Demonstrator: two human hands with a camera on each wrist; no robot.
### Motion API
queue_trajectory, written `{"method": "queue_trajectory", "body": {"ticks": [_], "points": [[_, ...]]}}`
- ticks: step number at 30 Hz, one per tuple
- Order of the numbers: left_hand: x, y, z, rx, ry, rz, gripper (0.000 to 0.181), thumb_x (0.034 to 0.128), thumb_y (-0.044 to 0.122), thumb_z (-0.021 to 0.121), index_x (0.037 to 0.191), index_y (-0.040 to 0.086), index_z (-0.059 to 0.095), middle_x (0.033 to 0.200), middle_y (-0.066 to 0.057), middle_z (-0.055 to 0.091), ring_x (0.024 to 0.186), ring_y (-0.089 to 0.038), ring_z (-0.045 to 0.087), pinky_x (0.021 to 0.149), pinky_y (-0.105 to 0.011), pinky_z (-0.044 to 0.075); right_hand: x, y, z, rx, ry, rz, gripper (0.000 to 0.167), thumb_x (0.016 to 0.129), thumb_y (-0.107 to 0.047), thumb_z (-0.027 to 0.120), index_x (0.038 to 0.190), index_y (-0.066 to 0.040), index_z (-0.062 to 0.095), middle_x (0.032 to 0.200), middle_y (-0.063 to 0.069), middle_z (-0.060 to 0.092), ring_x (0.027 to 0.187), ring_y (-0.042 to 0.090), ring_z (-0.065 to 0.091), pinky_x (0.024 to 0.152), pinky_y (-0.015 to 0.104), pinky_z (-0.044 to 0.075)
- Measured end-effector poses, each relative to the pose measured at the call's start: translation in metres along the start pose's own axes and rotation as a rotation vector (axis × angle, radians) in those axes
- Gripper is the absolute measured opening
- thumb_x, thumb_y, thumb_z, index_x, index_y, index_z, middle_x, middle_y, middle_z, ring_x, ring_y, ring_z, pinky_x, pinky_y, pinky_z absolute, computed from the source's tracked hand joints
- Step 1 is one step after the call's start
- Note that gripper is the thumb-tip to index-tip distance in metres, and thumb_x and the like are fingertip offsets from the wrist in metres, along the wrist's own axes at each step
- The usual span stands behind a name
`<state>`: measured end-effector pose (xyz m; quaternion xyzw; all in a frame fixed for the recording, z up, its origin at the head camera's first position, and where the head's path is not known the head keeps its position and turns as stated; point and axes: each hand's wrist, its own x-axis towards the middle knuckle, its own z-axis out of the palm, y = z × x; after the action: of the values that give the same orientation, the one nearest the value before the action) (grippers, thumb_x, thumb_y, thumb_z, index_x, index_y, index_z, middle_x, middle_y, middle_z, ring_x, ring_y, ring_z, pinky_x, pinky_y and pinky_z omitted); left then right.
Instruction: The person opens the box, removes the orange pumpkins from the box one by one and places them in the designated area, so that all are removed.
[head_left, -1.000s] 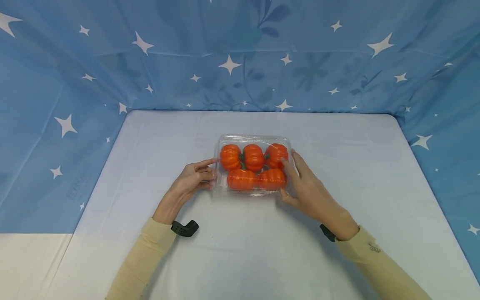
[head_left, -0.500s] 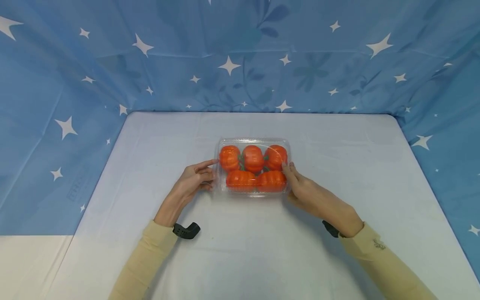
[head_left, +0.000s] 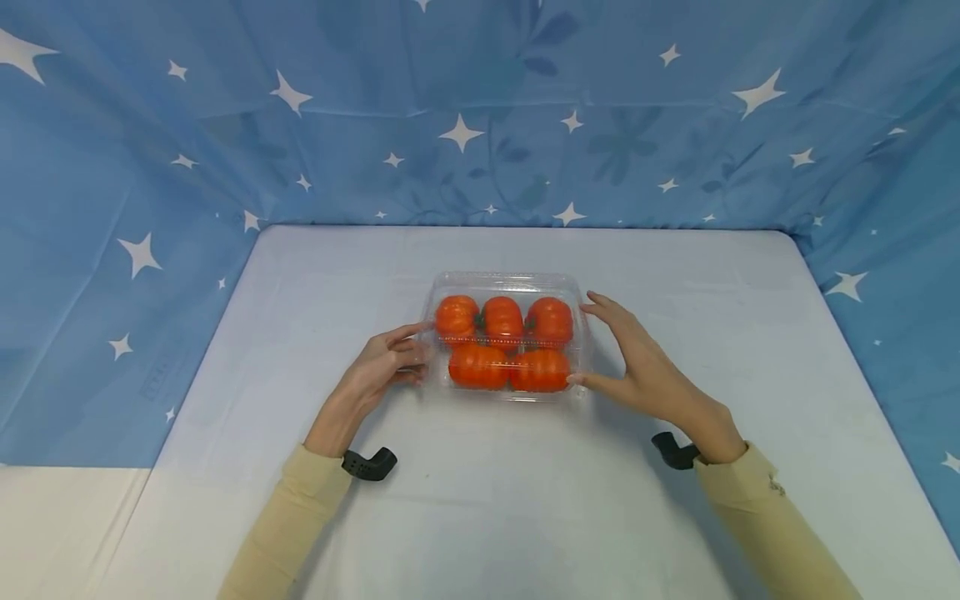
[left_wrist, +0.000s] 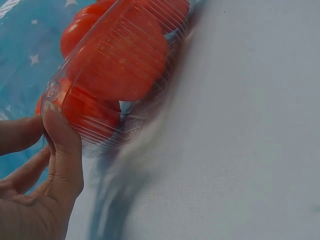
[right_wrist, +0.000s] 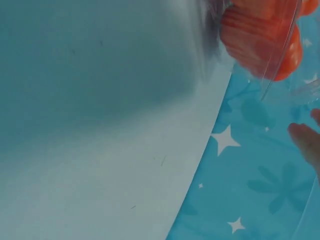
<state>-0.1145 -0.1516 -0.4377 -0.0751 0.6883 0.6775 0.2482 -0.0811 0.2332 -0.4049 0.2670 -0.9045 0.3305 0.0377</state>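
A clear plastic clamshell box (head_left: 495, 282) sits mid-table with several small ribbed orange pumpkins (head_left: 550, 321) inside, green stems showing between some. My left hand (head_left: 378, 367) is at its left side. In the left wrist view, that hand's thumb and forefinger (left_wrist: 55, 160) pinch the box's rim, and the striped clear wall covers the pumpkins (left_wrist: 117, 60). At the right end my right hand (head_left: 648, 362) has its fingers and thumb spread apart, thumb tip close to the near right corner; whether it touches is unclear. Only fingertips (right_wrist: 306, 142) show in the right wrist view.
A white cloth covers the table (head_left: 480, 500). Behind and at the sides hangs a blue curtain (head_left: 345, 75) with white stars. Black wrist straps (head_left: 369, 464) are on both wrists. A pale surface (head_left: 52, 533) lies at the lower left.
My right hand has let go of the box's right edge and spread its fingers, shifting slightly right. A clear ridged edge now crosses over the pumpkins' middle. The left hand has stayed.
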Motion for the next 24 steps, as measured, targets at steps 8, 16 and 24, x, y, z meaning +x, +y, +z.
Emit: {"method": "queue_trajectory", "body": {"ticks": [8,16,24], "points": [[0.0,-0.001,-0.001,-0.008,-0.031,0.03,0.055,0.0976,0.007,0.066,0.15,0.007,0.049,0.093,-0.007,0.068,0.07,-0.013,0.06,0.061,-0.023,0.056,0.028,0.017,-0.009,0.196,0.034,0.001,0.09,0.085,-0.009,0.084,0.159,-0.014,0.032,0.169,0.005,0.029,0.154,0.028,0.03,0.118,0.062,0.033],[-0.003,0.001,-0.001,0.015,-0.024,0.017,0.056,0.0972,0.011,0.069,0.15,0.01,0.05,0.096,-0.009,0.068,0.071,-0.014,0.06,0.063,-0.024,0.056,0.074,0.041,-0.009,0.483,0.077,0.023,0.079,0.096,0.005,0.066,0.161,-0.019,0.028,0.163,0.011,0.038,0.152,0.032,0.036,0.119,0.058,0.033],[-0.005,0.002,-0.004,-0.004,-0.022,0.02,0.052,0.0983,0.011,0.067,0.148,0.012,0.052,0.097,-0.01,0.066,0.074,-0.015,0.061,0.067,-0.024,0.056,0.102,0.055,0.001,0.528,0.121,0.098,0.072,0.102,-0.003,0.06,0.163,-0.028,0.03,0.159,0.012,0.047,0.139,0.037,0.053,0.106,0.027,0.051]]}}
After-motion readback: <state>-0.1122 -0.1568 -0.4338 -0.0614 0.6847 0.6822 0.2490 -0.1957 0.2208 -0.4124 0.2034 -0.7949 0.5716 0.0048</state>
